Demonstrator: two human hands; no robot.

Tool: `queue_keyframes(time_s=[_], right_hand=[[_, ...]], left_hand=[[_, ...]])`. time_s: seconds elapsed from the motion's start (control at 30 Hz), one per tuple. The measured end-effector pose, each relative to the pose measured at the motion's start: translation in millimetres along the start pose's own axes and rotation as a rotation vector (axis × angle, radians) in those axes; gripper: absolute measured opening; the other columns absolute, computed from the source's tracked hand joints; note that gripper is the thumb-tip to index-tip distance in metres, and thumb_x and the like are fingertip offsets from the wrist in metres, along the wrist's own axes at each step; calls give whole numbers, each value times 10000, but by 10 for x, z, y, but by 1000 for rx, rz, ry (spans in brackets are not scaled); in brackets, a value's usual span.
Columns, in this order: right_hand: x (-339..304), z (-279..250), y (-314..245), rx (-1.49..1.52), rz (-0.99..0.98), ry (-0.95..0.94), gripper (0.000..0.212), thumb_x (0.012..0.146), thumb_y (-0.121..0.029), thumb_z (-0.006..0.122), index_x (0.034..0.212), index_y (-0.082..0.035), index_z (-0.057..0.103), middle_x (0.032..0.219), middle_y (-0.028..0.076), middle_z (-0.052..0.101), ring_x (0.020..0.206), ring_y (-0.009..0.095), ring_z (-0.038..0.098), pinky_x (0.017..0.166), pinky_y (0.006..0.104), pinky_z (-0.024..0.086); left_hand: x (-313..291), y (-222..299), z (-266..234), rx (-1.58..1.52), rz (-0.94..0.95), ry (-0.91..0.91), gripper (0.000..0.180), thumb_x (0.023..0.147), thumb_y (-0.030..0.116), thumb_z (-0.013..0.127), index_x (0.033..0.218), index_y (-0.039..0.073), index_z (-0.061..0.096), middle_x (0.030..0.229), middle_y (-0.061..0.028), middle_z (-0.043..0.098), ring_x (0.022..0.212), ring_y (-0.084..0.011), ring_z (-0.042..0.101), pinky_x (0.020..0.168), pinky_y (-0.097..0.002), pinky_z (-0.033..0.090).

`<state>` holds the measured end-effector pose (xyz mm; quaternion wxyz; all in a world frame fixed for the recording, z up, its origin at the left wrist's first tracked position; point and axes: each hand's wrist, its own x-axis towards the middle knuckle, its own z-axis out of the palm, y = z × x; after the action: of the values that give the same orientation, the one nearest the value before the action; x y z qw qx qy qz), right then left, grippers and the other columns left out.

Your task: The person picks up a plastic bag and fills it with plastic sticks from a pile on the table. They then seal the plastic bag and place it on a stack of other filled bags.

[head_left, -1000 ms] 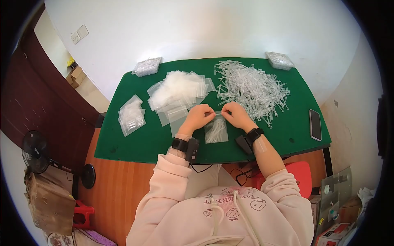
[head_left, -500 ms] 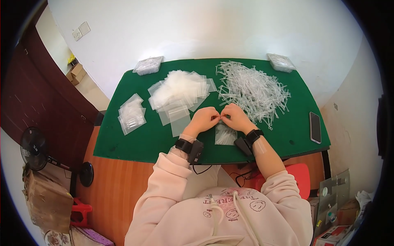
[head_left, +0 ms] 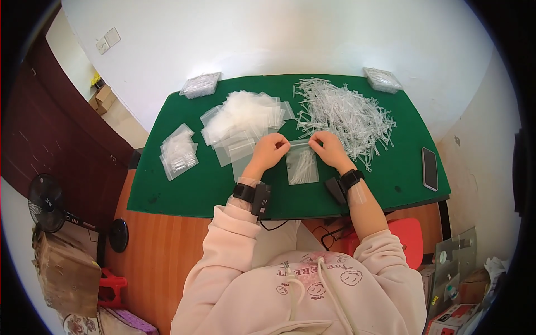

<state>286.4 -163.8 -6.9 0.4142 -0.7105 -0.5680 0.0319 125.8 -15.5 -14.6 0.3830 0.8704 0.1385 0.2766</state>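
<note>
A small clear zip bag (head_left: 302, 167) with several thin clear plastic sticks inside hangs or lies at the middle of the green table. My left hand (head_left: 272, 149) pinches its top left corner, and my right hand (head_left: 328, 148) pinches the top right corner. Its upper edge is stretched between my fingers. Beyond my right hand spreads a big heap of clear plastic sticks with small looped ends (head_left: 346, 114). Past my left hand lies a pile of flat clear zip bags (head_left: 245, 117). Farther left, a smaller stack of filled zip bags (head_left: 179, 153) rests on the cloth.
Two clear boxes stand at the back corners, a left box (head_left: 201, 85) and a right box (head_left: 382, 80). A phone (head_left: 429, 169) lies near the right edge of the green table (head_left: 184, 195). A red stool (head_left: 406, 243) is below on the right, a black fan (head_left: 47, 202) at the left.
My hands have moved apart from the middle of the bag's top to its two corners. The bag has shifted slightly away from me and to the left.
</note>
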Motion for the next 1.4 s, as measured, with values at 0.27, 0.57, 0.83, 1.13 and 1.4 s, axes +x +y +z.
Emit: queue_keyframes(time_s=[0.27, 0.57, 0.83, 1.13, 1.4], right_hand=[[17, 49, -22, 1003, 421, -104, 97, 864, -148, 539, 849, -56, 564, 717, -8, 553, 636, 66, 516, 521, 213, 412], [-27, 128, 31, 806, 389, -291, 119, 874, -159, 531, 910, -53, 570, 757, -7, 577, 655, 56, 534, 528, 202, 438], [-9, -9, -49, 912, 466, -148, 157, 845, -157, 569, 939, -35, 597, 760, 13, 600, 619, 71, 545, 500, 209, 449], [17, 68, 53, 695, 333, -167, 137, 835, -142, 580, 905, -24, 593, 720, 25, 602, 604, 96, 574, 489, 210, 460], [20, 3, 108, 794, 338, -63, 115, 857, -151, 570, 856, -35, 576, 704, 27, 594, 553, 83, 549, 473, 204, 452]], left_hand=[[23, -29, 35, -723, -19, -9, 150, 747, 27, 560, 872, 64, 634, 907, -36, 591, 771, -110, 542, 731, -256, 433], [3, 152, 20, -599, 184, -229, 145, 755, 27, 617, 900, 16, 600, 979, -41, 596, 878, -102, 541, 764, -236, 424], [70, -188, 144, -272, -108, 49, 77, 817, 85, 610, 830, 14, 582, 748, -8, 612, 673, -83, 560, 627, -208, 440], [-90, -112, -24, -587, -218, 79, 99, 840, 110, 580, 863, 15, 564, 747, -36, 622, 604, -82, 543, 551, -215, 452], [-903, -63, -899, -536, -330, 318, 114, 843, 110, 578, 913, 22, 557, 764, -56, 626, 589, -97, 548, 538, -229, 475]])
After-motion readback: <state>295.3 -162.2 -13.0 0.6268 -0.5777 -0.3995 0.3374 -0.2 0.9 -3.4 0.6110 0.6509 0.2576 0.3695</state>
